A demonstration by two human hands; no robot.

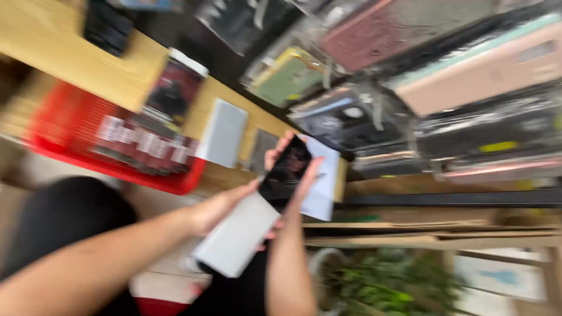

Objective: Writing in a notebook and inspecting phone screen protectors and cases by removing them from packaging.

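The view is blurred and tilted. My left hand (pixel 218 210) grips a flat white box (pixel 235 239) from its left side, holding it in the air over my lap. My right hand (pixel 295 175) comes up from below and holds a black phone (pixel 285 171) just above the box, with fingers wrapped around both edges of the phone. The phone's lower end touches or overlaps the box's top corner. Both are held in front of a wooden table (pixel 70 58).
A red basket (pixel 64 143) with packaged goods sits on the table at left. A second white box (pixel 223 132) and a white sheet (pixel 326 175) lie near the hands. Bagged phone cases (pixel 445 76) crowd the upper right. A green plant (pixel 386 287) is below.
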